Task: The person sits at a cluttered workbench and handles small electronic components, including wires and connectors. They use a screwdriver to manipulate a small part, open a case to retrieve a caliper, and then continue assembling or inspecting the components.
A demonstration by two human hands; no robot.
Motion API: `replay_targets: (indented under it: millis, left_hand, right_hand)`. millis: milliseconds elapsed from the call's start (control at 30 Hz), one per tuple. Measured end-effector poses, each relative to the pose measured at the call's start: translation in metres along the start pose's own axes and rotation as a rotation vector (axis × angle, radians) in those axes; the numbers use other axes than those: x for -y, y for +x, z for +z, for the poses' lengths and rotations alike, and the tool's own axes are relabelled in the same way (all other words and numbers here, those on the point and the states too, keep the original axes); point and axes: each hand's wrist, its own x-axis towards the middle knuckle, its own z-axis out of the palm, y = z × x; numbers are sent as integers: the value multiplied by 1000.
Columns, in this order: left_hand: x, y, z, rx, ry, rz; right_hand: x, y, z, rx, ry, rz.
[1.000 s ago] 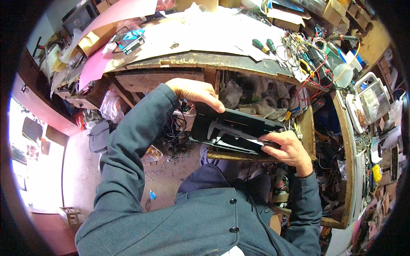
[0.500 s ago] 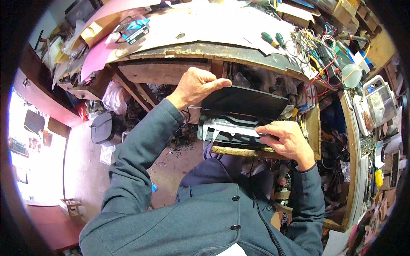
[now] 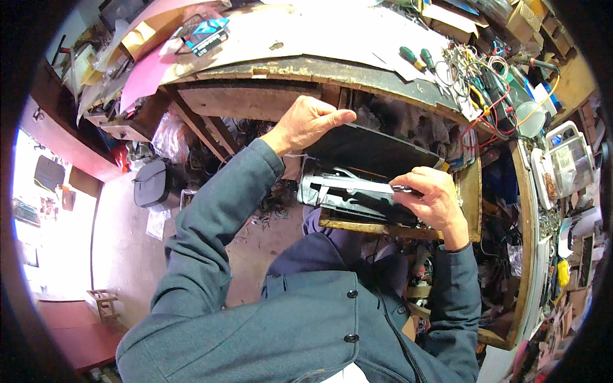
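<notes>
A wooden workbench (image 3: 357,69) stretches across the upper part of the frame, its front edge worn, its top glaring white with light. Below it, right of centre, a wooden drawer (image 3: 472,204) stands open. Pale floor (image 3: 124,249) shows at left, beside a brightly lit area (image 3: 38,255); a small wooden stool (image 3: 101,295) stands lower left.

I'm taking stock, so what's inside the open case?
A metal caliper, held by the right hand, sits in or just over the case; what lies beneath them is covered.
</notes>
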Motion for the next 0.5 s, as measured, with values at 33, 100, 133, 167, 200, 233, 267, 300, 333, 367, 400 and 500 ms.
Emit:
replay_targets:
  millis: [33, 100, 133, 167, 200, 233, 267, 300, 333, 367, 400, 500]
  left_hand:
    - [1, -1, 2, 4, -33, -8]
    - [0, -1, 7, -7, -118, -20]
    - [2, 0, 10, -30, -126, -21]
    - [3, 1, 14, -51, -142, -24]
    - [5, -1, 14, -76, -141, -37]
    - [6, -3, 12, -100, -140, -49]
    - [6, -3, 10, -124, -140, -59]
    - [8, -3, 14, -133, -144, -69]
    - [10, -5, 20, -143, -147, -79]
    - [7, -5, 22, -152, -144, -88]
    - [-1, -5, 24, -166, -108, -82]
    - [-7, -6, 23, -192, -99, -50]
  right_hand:
    - [1, -1, 0, -5, 3, 4]
    - [0, 1, -1, -34, 13, 4]
    - [-1, 1, 0, -49, 2, 3]
    - [-1, 1, 1, -46, -18, -13]
    - [1, 3, 2, -43, -37, -29]
    - [2, 6, 3, -40, -56, -45]
    - [2, 10, 6, -40, -67, -49]
    - [4, 10, 8, -33, -84, -40]
    - [6, 9, 9, -27, -101, -31]
    - [8, 10, 12, -27, -115, -25]
    - [11, 10, 16, -51, -86, -19]
    - [23, 21, 23, -16, -138, -63]
